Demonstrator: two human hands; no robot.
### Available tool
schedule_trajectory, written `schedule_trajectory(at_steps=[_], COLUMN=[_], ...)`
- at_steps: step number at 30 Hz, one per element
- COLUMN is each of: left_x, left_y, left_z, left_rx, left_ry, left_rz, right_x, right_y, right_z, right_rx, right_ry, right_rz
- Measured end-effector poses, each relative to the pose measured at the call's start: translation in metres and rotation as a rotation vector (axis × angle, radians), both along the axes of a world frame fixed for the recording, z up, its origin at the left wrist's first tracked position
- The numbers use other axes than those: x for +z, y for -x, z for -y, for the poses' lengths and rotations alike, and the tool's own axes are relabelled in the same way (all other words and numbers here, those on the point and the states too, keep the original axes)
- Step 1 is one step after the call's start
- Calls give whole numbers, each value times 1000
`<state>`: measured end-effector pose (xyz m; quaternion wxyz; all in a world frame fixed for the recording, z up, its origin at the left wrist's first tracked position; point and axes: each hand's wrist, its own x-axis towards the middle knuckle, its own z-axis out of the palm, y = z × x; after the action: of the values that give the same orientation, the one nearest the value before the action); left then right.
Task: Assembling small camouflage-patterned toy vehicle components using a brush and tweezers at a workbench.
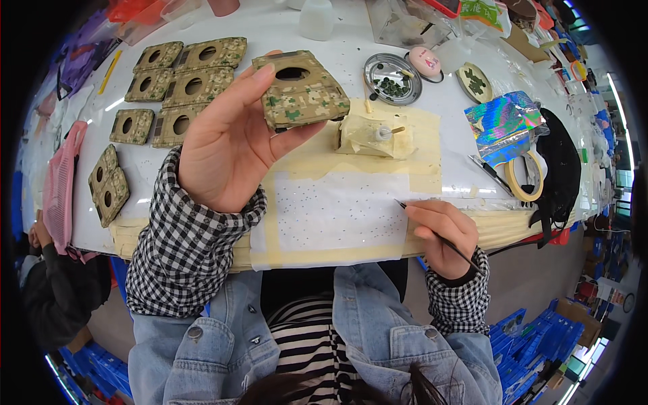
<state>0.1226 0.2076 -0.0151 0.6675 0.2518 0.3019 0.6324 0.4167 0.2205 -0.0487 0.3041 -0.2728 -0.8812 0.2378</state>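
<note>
The left hand [233,145] is raised over the bench [290,30], left of its middle, its forearm coming up from the near edge. The palm side shows, with the thumb slanting up and right across the shell's left side, near the round hole. One finger reaches out beneath the shell's lower right edge, and another fingertip shows behind its top left. This grip is closed around the camouflage shell [307,98], holding it tilted and clear of the bench top.

The right hand [442,236] is lower, by the near edge and right of the middle, fingers bent and pointing left. Its grip is closed in a pinch on a thin dark tool [460,252], which slants from the cuff up and left to its tip. The tip is over the right side of the white sheet [331,229], which lies along the near edge and is dotted with small specks; I cannot tell whether they touch.

A taped block [364,140] sits beyond the sheet, with a round dish [366,81] farther toward the far edge. More shells [192,101] lie in rows toward the far left corner. A tape roll [511,179] rests toward the right end.
</note>
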Motion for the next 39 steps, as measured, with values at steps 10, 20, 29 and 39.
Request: schedule_trajectory(at_steps=[10, 20, 29, 39], left_x=[-1, -1, 0, -3], left_y=[1, 0, 0, -1], left_z=[-1, -1, -1, 0], left_rx=[-12, -2, -5, 80], left_ry=[-9, -9, -4, 6], left_rz=[-8, -30, -29, -113], right_x=[2, -4, -6, -3], right_y=[0, -3, -4, -3], right_z=[0, -2, -3, -1], right_rx=[-40, -63, -66, -145], right_ry=[121, 261, 270, 542], right_rz=[-40, -142, -154, -266])
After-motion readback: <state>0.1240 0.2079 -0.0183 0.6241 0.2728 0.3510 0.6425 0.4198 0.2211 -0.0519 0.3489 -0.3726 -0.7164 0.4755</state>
